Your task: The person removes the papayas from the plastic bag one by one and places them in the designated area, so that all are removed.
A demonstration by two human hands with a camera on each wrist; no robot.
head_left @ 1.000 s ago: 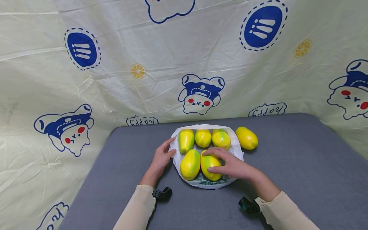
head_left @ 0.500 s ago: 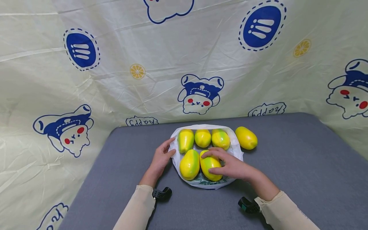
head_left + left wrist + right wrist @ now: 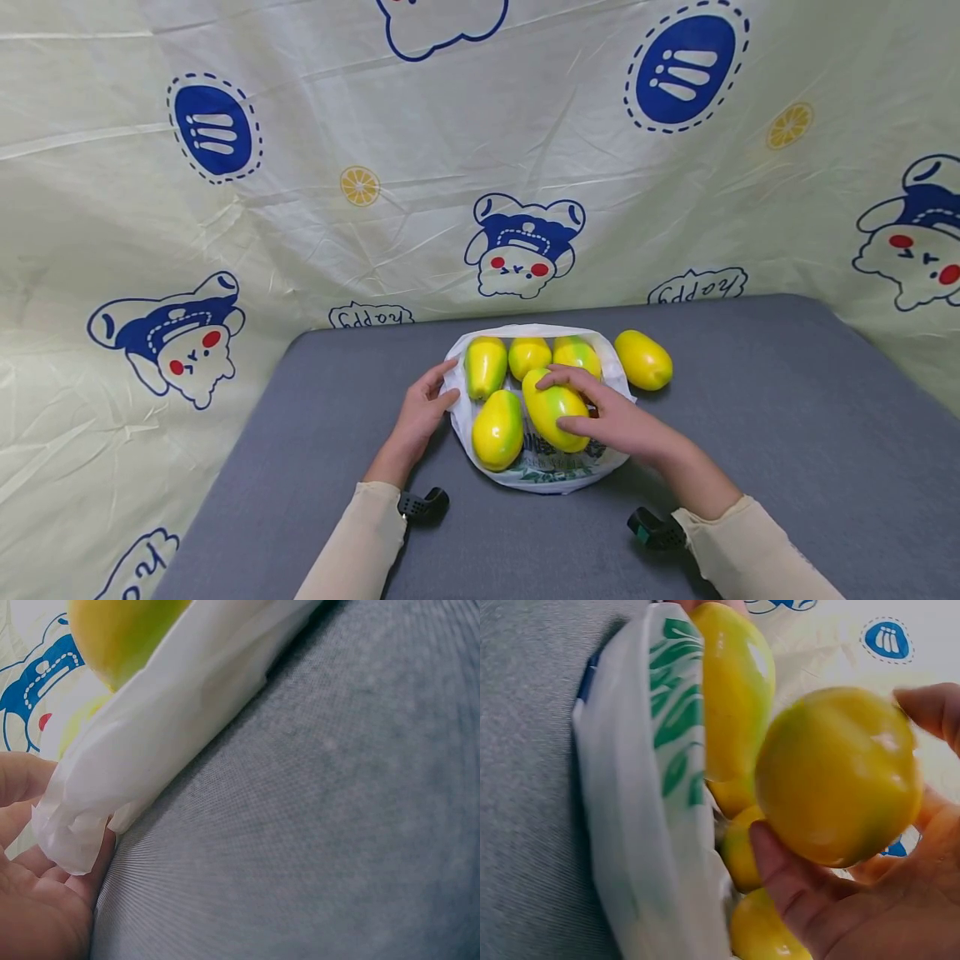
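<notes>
A white plastic bag (image 3: 467, 454) with green print lies open on the table, holding several yellow-green papayas. My left hand (image 3: 420, 414) is at the bag's left rim; the left wrist view shows the bag's edge (image 3: 135, 750) between thumb and fingers. My right hand (image 3: 618, 421) grips a papaya (image 3: 551, 410) over the bag, fingers on its far side and thumb on its near side. The right wrist view has this papaya (image 3: 836, 776) raised above the others. Another papaya (image 3: 497, 431) sits at the front left of the bag, and more line its back.
Outside the bag, one papaya (image 3: 643, 361) lies on the table just beyond its right rim. The table (image 3: 780, 400) has a grey cloth cover. Behind it hangs a pale curtain (image 3: 420, 250) with cartoon prints.
My right hand has lifted the front right papaya and shifted it slightly away from me, uncovering print inside the bag. The left hand stays at the rim.
</notes>
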